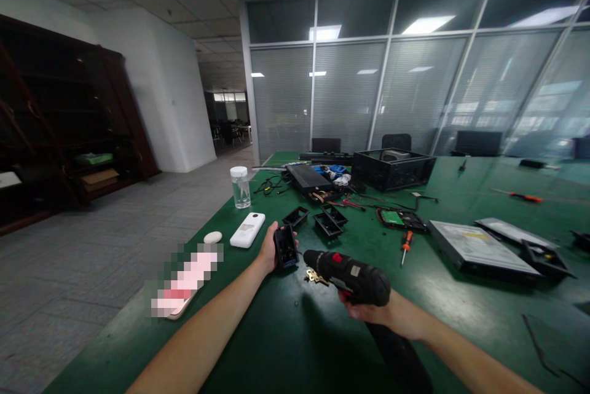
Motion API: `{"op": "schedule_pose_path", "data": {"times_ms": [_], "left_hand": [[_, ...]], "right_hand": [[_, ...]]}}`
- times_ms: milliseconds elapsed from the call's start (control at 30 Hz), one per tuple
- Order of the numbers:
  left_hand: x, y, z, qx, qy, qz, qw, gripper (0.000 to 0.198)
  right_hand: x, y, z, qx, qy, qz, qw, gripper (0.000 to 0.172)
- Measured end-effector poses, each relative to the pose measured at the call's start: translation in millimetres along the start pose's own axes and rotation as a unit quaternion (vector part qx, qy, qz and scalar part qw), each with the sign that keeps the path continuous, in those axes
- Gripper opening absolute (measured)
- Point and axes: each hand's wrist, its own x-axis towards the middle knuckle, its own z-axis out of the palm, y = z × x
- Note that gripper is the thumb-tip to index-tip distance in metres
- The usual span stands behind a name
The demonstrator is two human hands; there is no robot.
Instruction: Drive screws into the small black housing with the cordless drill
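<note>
My left hand (268,251) grips a small black plastic housing (286,248), its hollow side tilted up toward me. In my right hand (364,310) is a black cordless drill (350,275) with a red switch, lying almost level and pointing left at the housing. The bit's tip is close to the housing's right side; whether it touches I cannot tell. Brass-coloured metal pieces (316,277) show just below the drill's chuck. Similar black frames (328,225) lie on the green table behind my hands.
A screwdriver (406,246) and an opened drive with a green board (394,217) lie beyond the drill. Flat metal drives (479,249) are at right. A white power bank (247,230), a water bottle (240,188) and a pixelated phone (187,286) stand left. A black computer case (394,171) sits behind.
</note>
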Motion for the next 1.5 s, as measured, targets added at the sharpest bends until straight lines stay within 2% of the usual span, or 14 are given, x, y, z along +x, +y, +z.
{"op": "schedule_pose_path", "data": {"times_ms": [367, 567, 1500], "left_hand": [[0.7, -0.3, 0.5, -0.012, 0.014, 0.014, 1.000, 0.048], [1.5, -0.4, 0.8, -0.005, 0.021, 0.000, 1.000, 0.051], [2.7, -0.7, 0.1, -0.009, 0.018, 0.013, 1.000, 0.049]], "right_hand": [[1.8, 3.4, -1.1, 0.006, -0.012, -0.003, 1.000, 0.034], [1.3, 1.1, 0.8, 0.009, 0.003, 0.014, 1.000, 0.035], [1.5, 1.9, 0.0, 0.016, -0.008, 0.004, 1.000, 0.032]]}}
